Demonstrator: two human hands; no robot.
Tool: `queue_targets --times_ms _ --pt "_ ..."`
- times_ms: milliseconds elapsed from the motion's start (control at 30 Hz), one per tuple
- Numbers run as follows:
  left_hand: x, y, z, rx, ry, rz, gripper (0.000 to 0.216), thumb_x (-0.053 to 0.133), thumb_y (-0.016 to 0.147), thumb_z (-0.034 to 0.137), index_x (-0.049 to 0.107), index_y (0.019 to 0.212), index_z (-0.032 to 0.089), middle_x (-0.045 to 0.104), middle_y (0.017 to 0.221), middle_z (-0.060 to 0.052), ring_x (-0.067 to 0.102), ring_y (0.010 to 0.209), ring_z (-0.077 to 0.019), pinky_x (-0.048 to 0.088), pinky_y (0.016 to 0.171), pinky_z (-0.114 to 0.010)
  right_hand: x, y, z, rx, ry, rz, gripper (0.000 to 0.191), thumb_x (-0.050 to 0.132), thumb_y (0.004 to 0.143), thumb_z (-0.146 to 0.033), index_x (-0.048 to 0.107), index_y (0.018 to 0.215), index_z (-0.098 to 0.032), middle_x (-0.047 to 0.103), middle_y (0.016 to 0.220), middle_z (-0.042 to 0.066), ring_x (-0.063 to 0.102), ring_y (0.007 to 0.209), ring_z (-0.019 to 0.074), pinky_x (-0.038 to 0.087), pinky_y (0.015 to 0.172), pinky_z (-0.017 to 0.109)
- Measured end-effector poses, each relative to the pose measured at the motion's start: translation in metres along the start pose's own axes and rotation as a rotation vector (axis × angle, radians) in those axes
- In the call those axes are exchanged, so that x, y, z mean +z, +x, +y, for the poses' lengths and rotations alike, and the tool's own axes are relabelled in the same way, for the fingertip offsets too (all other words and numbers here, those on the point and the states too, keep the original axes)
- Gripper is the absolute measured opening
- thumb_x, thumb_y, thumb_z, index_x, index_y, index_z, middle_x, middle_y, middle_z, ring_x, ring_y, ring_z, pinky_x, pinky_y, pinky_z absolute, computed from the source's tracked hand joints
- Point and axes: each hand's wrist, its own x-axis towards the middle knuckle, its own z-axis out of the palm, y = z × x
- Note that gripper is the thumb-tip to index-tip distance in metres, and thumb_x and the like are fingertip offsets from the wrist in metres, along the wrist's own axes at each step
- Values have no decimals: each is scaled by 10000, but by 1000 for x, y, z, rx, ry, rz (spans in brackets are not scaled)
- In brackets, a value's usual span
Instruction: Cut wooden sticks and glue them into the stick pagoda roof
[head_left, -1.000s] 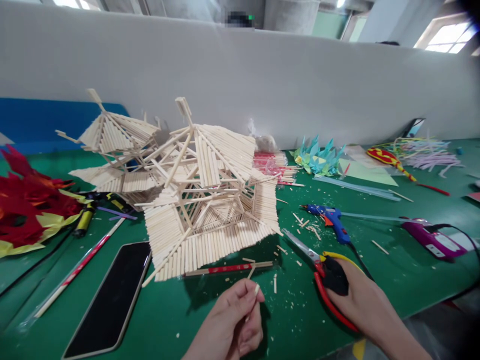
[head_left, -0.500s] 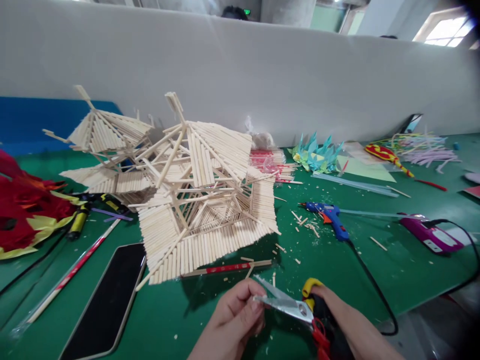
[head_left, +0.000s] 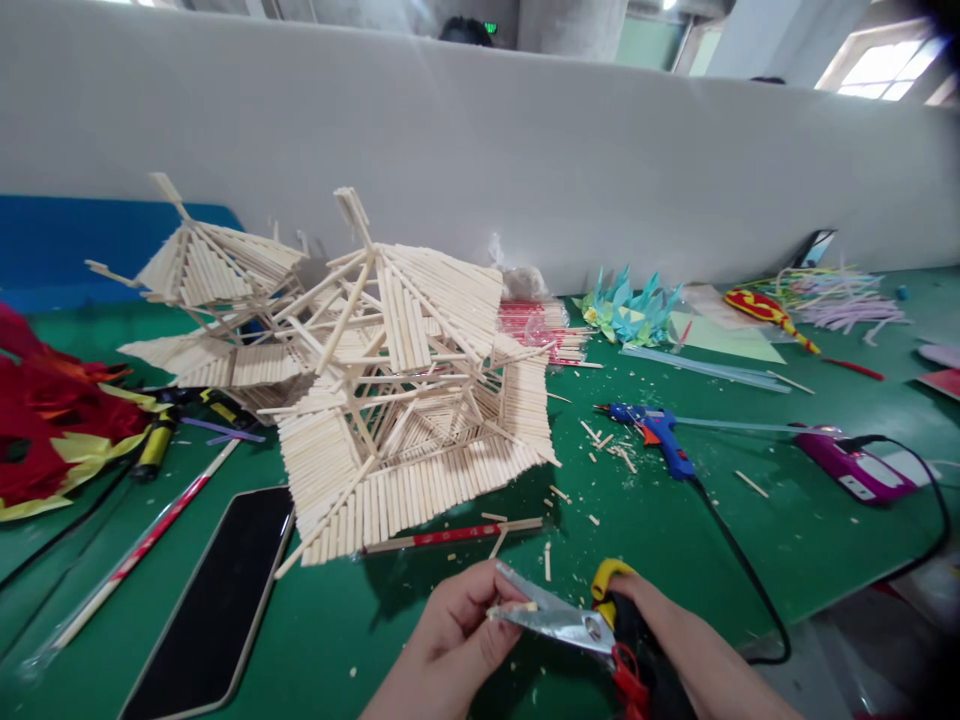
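Pale wooden stick [head_left: 529, 607], thin and mostly hidden, sits at the frame's bottom centre, pinched in my left hand [head_left: 457, 630]. From its right, my right hand [head_left: 671, 620] grips red-and-yellow-handled steel scissors [head_left: 592, 628], parted blades pointing left, the stick's tip showing between them; its long axis I can't tell.

Along the counter's [head_left: 337, 640] near edge, a bare stretch is giving room between the phone [head_left: 214, 600] and the left hand [head_left: 465, 630]; right of that hand, scissors [head_left: 562, 622] are blocking passage. The stick model [head_left: 409, 330] is barring the middle. A narrow lane is running between it and the glue gun [head_left: 660, 435], whose cable [head_left: 742, 548] is trailing over the near edge.
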Motion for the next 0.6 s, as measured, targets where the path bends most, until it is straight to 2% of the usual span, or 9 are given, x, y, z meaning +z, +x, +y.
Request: queue_targets --times_ms 200,300,467,600 --pt "-2 -2 1 -24 22 -14 228 640 707 385 653 707 157 555 654 7 425 629 -114 312 601 -212 9 2 8 -7 23 -14 470 675 479 -274 588 935 -199 678 872 69 621 804 275 465 687 295" --pt "-3 -1 -1 -28 -4 -5 227 649 699 384 638 689 158 532 627 20 394 599 -102 297 579 -203 10 2 10 -3 34 -35 438 647 510 -254 576 938 -196 680 858 57 620 780 246 461 683 277" --pt "-4 2 -5 -64 -61 -9 253 682 661 391 615 650 147 475 584 38 338 568 -88 265 551 -192 -3 2 -1 25 37 -175 333 616 544 -228 572 875 -231 687 832 18 623 729 191 448 615 212" --pt "-4 1 -8 -102 -97 -18 244 687 658 383 623 660 147 477 582 36 347 572 -86 263 554 -186 -10 1 -12 24 -39 -198 219 620 557 -223 562 768 -234 675 705 -11 622 646 171 425 543 196"
